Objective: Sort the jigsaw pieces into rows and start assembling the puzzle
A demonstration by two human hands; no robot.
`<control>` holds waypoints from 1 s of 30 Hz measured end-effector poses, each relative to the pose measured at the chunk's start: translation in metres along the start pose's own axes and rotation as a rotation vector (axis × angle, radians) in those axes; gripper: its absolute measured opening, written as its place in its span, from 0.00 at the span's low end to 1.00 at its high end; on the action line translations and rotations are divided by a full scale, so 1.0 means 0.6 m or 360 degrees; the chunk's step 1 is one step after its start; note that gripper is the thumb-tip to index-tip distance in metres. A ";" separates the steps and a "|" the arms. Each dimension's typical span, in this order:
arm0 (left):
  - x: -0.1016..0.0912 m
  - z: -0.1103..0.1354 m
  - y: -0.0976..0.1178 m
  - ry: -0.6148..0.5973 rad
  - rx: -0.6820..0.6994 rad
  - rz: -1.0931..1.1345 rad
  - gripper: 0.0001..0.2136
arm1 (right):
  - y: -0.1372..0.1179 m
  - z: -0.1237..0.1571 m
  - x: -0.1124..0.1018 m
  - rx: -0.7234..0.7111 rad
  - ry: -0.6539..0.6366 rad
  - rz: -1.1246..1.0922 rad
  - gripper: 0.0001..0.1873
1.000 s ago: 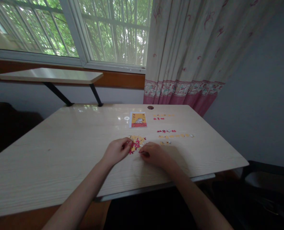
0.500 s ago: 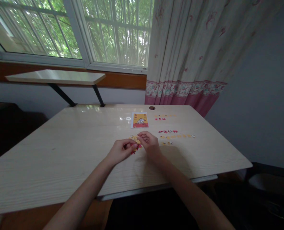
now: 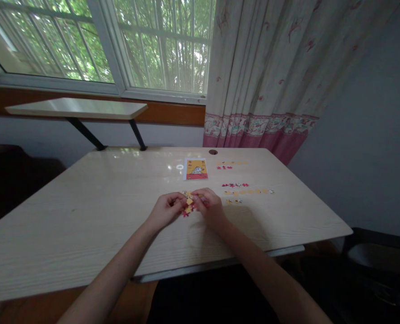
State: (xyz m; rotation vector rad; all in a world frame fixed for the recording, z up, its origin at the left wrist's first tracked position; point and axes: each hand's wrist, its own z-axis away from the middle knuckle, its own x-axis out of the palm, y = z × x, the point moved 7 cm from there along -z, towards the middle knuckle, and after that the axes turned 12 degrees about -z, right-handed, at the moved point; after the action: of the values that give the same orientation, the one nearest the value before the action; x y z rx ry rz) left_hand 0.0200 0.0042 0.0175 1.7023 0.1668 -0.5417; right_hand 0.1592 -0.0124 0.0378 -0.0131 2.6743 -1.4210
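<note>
A small heap of yellow and red jigsaw pieces (image 3: 188, 205) lies on the pale wooden table (image 3: 85, 211). My left hand (image 3: 166, 209) is curled at the heap's left edge, fingertips pinched together over the pieces. My right hand (image 3: 209, 204) covers the heap's right side, fingers bent and pinched at its top. Both hands meet over the heap; what each pinches is too small to name. An orange reference card (image 3: 195, 168) lies farther back.
Rows of sorted jigsaw pieces (image 3: 247, 191) lie right of my hands, more rows (image 3: 229, 164) beside the card. A cable hole (image 3: 213, 152) marks the table's far edge. A raised shelf (image 3: 75, 108), window and pink-hemmed curtain (image 3: 261, 126) stand behind.
My right hand moved up from the table in front of the heap onto the heap, closing in on my left hand. The left hand shifted slightly toward the pieces.
</note>
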 end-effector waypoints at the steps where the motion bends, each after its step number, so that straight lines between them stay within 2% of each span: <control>1: -0.003 0.000 0.001 0.0036 -0.0003 0.0025 0.10 | -0.009 0.000 0.000 -0.0109 -0.0045 0.0116 0.09; 3: -0.007 0.002 0.003 0.0082 0.0017 0.0069 0.09 | -0.020 0.002 0.004 -0.0241 -0.0182 0.0293 0.11; 6: -0.004 0.004 0.008 0.0046 0.0056 0.0145 0.08 | -0.016 0.004 0.008 -0.0221 -0.0344 0.0407 0.16; 14: 0.007 0.004 0.010 -0.0097 0.0038 0.0233 0.10 | -0.011 0.006 0.009 -0.0169 -0.0444 0.0414 0.15; 18: 0.000 0.002 0.003 -0.0021 0.0068 0.0133 0.13 | -0.016 0.001 -0.007 -0.0222 -0.0272 0.0441 0.14; 21: -0.013 0.005 0.011 0.0098 0.0180 -0.0356 0.14 | -0.026 -0.004 -0.033 -0.0285 0.0018 0.0423 0.13; 24: -0.015 0.010 0.020 0.0073 0.0252 -0.0869 0.15 | -0.031 -0.005 -0.056 -0.0254 0.0257 0.0390 0.12; 26: -0.017 0.012 0.024 0.0075 0.0274 -0.1022 0.15 | -0.029 -0.006 -0.063 -0.0186 0.0314 0.0380 0.12; 30: -0.019 0.013 0.025 0.0094 0.0290 -0.1102 0.15 | -0.027 -0.006 -0.060 -0.0149 0.0278 0.0352 0.12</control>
State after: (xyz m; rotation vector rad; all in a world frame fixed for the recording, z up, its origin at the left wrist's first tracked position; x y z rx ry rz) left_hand 0.0143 -0.0041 0.0350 1.8214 0.7870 -1.0384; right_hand 0.1940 -0.0164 0.0568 0.4038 2.7710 -1.2834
